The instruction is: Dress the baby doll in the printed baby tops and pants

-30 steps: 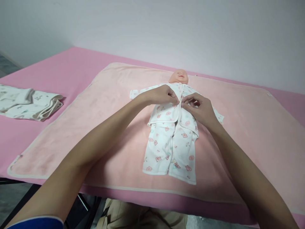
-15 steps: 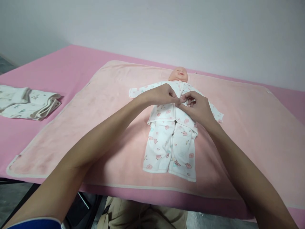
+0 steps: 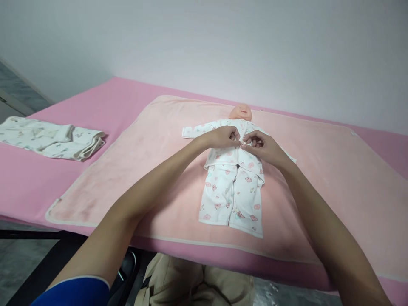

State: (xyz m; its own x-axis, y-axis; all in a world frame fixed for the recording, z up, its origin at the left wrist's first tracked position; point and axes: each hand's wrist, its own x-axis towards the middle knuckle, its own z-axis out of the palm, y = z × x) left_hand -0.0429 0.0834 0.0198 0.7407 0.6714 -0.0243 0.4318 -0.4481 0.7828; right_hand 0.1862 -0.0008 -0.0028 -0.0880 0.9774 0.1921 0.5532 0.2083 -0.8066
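Note:
A baby doll [image 3: 241, 112] lies on its back, head toward the wall, dressed in a white baby jacket [image 3: 223, 157] and white trousers [image 3: 216, 195] with small pink prints. Over the chest, my left hand [image 3: 225, 137] pinches one front edge of the jacket. My right hand [image 3: 263, 145] pinches the other edge, its fingertips close against the left ones at the middle of the front. Whatever small fastening sits between the fingers is hidden. Both sleeves stretch outward and the trouser legs point toward me.
Under the doll a peach blanket [image 3: 127, 170] with a pale border covers much of a pink-sheeted table [image 3: 134, 91]. Folded white printed cloth [image 3: 54, 138] rests at the left. A wall [image 3: 242, 51] rises behind. Below the near edge are my beige trousers [image 3: 197, 280] and a black chair [image 3: 63, 259].
The camera view has shifted, so the table and folded cloth appear farther right. Both hands keep pinching at the jacket front, with only slight finger movement.

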